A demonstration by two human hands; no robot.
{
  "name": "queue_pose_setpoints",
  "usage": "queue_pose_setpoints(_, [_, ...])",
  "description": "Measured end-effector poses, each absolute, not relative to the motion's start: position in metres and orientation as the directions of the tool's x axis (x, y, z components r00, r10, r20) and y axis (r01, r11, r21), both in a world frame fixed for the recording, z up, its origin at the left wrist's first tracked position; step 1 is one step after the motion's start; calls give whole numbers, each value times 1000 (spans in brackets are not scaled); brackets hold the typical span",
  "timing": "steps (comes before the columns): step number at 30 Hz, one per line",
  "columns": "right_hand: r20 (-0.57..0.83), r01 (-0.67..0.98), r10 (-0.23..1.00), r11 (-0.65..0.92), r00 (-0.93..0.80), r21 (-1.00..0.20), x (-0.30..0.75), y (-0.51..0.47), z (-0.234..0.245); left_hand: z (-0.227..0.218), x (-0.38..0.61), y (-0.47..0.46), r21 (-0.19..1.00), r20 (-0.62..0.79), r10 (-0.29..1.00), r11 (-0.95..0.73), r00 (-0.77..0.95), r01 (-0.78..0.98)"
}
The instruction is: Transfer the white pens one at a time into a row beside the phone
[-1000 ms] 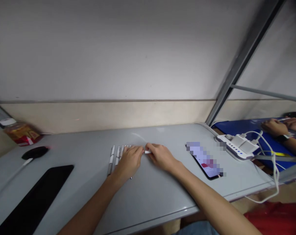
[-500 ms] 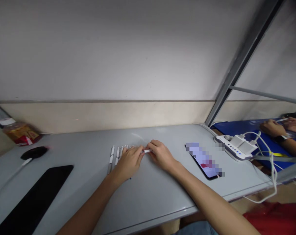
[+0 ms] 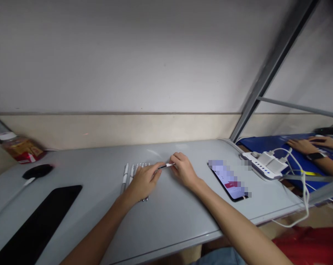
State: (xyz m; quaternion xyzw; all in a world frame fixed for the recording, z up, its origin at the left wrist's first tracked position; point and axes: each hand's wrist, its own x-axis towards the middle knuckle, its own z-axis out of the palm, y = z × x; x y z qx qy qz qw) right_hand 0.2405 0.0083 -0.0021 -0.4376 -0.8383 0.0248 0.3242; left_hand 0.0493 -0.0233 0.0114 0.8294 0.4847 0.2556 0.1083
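Note:
Both my hands meet at the middle of the grey table (image 3: 169, 213). My left hand (image 3: 143, 180) and my right hand (image 3: 184, 170) pinch the two ends of one pen (image 3: 165, 166), which shows dark on the left and white on the right between the fingertips. Under and beside my left hand lies a row of several white-and-grey pens (image 3: 129, 176), side by side, partly hidden by the hand.
A phone (image 3: 229, 180) with a lit screen lies to the right, a white power strip (image 3: 262, 165) with chargers and cables beyond it. A black pad (image 3: 36, 221), a black mouse (image 3: 37, 171) and a jar (image 3: 20, 149) are at the left. Another person's hands (image 3: 310, 144) rest on a blue surface at far right.
My hands have drawn slightly apart, so more of the pen shows between them, now with a dark section. My right hand moved a little right and back. The other person's hands lowered.

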Motion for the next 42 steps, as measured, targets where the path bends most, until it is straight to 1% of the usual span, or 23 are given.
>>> queue_pose_setpoints(3, [541, 628, 759, 627, -361, -461, 244, 12, -1, 12, 48, -22, 438, 350, 854, -513, 386, 738])
queue_pose_setpoints(6, [509, 494, 823, 561, -252, -664, 248, 14, 5, 15, 46, -20, 463, 336, 883, -457, 327, 760])
queue_pose_setpoints(8, [424, 335, 892, 453, -159, -826, 250, 15, 10, 17, 44, -19, 481, 309, 906, -411, 289, 775])
queue_pose_setpoints(10, [273, 95, 952, 287, -135, -953, 253, 15, 15, 19, 43, -19, 499, 293, 917, -387, 270, 775])
queue_pose_setpoints(11, [194, -43, 968, 190, -158, -981, 254, 16, 17, 19, 43, -19, 508, 289, 919, -383, 267, 772])
queue_pose_setpoints(12, [127, -174, 972, 93, -196, -980, 255, 16, 19, 19, 43, -18, 515, 286, 920, -382, 267, 767])
queue_pose_setpoints(14, [49, -373, 966, -50, -253, -926, 257, 17, 21, 18, 43, -18, 518, 283, 921, -381, 266, 766])
queue_pose_setpoints(15, [34, -432, 965, -86, -261, -898, 257, 18, 20, 18, 44, -18, 513, 282, 922, -380, 267, 770])
queue_pose_setpoints(17, [25, -471, 968, -99, -251, -877, 257, 19, 19, 17, 44, -19, 494, 283, 921, -380, 268, 782])
queue_pose_setpoints(19, [48, -414, 972, -53, -229, -909, 257, 20, 18, 18, 45, -20, 475, 287, 919, -383, 272, 792])
queue_pose_setpoints(20, [75, -347, 973, -5, -216, -938, 256, 20, 17, 18, 46, -20, 468, 289, 917, -385, 274, 796])
queue_pose_setpoints(22, [174, -138, 964, 147, -202, -979, 255, 20, 16, 19, 46, -20, 459, 294, 917, -384, 271, 801])
queue_pose_setpoints(23, [239, -10, 947, 243, -214, -970, 255, 19, 15, 19, 46, -20, 456, 296, 917, -383, 269, 803])
queue_pose_setpoints(24, [307, 117, 921, 341, -238, -933, 255, 18, 15, 19, 45, -20, 454, 299, 916, -384, 268, 804])
queue_pose_setpoints(26, [417, 328, 855, 506, -307, -797, 256, 16, 14, 17, 44, -20, 444, 307, 911, -392, 274, 806])
queue_pose_setpoints(28, [474, 464, 796, 605, -376, -647, 257, 15, 12, 15, 43, -19, 419, 318, 903, -408, 290, 811])
queue_pose_setpoints(31, [489, 569, 747, 663, -451, -487, 259, 14, 10, 10, 42, -19, 346, 335, 884, -436, 325, 831])
queue_pose_setpoints(34, [479, 622, 726, 680, -494, -388, 259, 12, 8, 7, 41, -18, 281, 344, 870, -454, 353, 845])
queue_pose_setpoints(38, [456, 669, 724, 674, -518, -312, 259, 10, 8, 3, 40, -17, 243, 342, 864, -461, 369, 854])
queue_pose_setpoints(42, [430, 690, 723, 674, -541, -265, 255, 8, 8, 3, 42, -18, 240, 334, 863, -468, 380, 851])
